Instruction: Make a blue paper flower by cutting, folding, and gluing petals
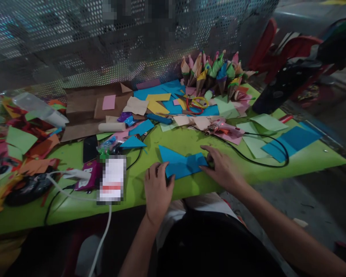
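Note:
A sheet of blue paper [183, 165] with a pointed upper left corner and a folded or overlapping part at its right lies on the green table in front of me. My left hand [159, 186] is closed at the paper's left edge, its fingers curled over it and the thumb at the lower edge. At the right end is my right hand [220, 166], with thumb and index finger spread apart and the thumb tip close to the paper's edge. Whether that thumb touches the paper I cannot tell. The remaining right fingers are partly hidden.
Paper cones [216, 73] stand clustered at the back. A pink glue gun [226, 127] with a black cable lies right of centre. Left are a phone [112, 179] on a white cable and paper scraps [21, 142]. A dark bottle [285, 86] stands at right, beside blue sheets [295, 139].

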The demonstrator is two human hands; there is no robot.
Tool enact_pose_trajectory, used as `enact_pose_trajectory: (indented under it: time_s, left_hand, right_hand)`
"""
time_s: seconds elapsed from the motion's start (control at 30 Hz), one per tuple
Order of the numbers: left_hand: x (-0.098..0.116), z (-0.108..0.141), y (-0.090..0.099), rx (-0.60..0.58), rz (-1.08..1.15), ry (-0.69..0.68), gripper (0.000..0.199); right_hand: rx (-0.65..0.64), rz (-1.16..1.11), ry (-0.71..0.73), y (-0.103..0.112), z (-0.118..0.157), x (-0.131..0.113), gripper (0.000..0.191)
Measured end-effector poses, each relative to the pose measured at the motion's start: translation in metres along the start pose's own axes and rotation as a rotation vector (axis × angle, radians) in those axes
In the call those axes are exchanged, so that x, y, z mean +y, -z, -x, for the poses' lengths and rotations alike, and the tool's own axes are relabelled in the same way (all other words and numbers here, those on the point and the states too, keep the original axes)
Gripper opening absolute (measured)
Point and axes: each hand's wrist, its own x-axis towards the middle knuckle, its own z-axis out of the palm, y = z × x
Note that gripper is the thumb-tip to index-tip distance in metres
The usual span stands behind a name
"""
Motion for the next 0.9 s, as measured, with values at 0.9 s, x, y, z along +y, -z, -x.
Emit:
enact_pose_trajectory:
  time_s: [0.9]
  left_hand:
    - [-0.005, 0.036, -0.005, -0.248, -0.211, -0.388, 0.062]
  right_hand:
    - [-0.08, 0.227, 0.326, 0.002, 0.056, -0.015, 0.046]
